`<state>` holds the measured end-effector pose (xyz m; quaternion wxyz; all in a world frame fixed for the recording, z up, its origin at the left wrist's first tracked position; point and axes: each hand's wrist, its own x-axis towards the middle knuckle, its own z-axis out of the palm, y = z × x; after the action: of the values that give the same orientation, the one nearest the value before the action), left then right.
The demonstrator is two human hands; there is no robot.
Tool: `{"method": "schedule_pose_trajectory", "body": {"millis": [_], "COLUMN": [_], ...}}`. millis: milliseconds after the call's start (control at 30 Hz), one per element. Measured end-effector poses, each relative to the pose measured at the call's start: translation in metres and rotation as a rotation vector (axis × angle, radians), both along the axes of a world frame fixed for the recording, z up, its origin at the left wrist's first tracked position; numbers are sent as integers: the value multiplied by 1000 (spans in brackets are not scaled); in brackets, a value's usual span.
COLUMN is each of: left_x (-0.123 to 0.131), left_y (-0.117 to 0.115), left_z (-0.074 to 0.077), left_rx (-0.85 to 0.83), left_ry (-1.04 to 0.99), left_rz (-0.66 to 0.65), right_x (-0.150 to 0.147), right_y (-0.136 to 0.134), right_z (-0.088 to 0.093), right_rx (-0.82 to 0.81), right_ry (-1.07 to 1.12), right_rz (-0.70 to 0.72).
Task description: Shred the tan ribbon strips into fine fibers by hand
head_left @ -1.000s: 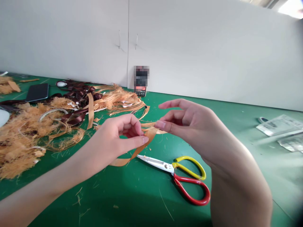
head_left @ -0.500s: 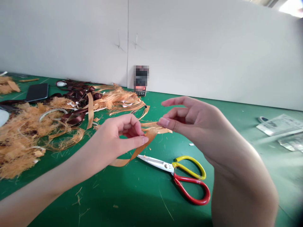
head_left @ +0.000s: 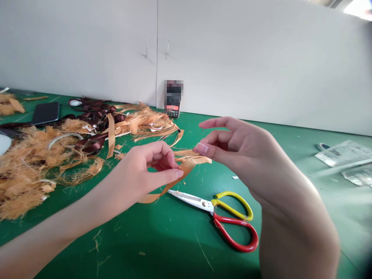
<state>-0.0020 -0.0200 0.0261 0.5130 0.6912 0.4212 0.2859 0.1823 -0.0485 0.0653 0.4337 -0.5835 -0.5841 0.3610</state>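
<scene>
Over green tabletop (head_left: 151, 244), left hand (head_left: 140, 166) pinched on tan ribbon (head_left: 188, 168), right hand (head_left: 242, 148) pinched on frayed threads (head_left: 186, 153).

Red-and-yellow-handled metal scissors (head_left: 207, 205) on the green desk (head_left: 145, 244), lower centre, tips to the left. Flat tan fabric ribbon (head_left: 187, 169) just above the tips, between left hand (head_left: 145, 166) and right hand (head_left: 240, 151). Left side: frayed tan fibre heap (head_left: 31, 174), dark brown satin ribbon tangle (head_left: 100, 115) behind it. Flat black phone (head_left: 45, 113) left of the tangle. Upright phone (head_left: 173, 95) upper centre, before white wall panel (head_left: 247, 58). Clear plastic packets (head_left: 344, 154) far right.
</scene>
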Motion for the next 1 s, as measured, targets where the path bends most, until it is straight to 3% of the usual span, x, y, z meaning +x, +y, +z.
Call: {"method": "schedule_pose_trajectory", "body": {"millis": [1000], "left_x": [4], "left_y": [-6], "left_z": [10], "left_rx": [-17], "left_ry": [92], "left_rz": [-27], "right_x": [-6], "right_y": [2], "right_z": [-3], "right_rx": [102], "right_ry": [-15], "right_rz": [-66]}}
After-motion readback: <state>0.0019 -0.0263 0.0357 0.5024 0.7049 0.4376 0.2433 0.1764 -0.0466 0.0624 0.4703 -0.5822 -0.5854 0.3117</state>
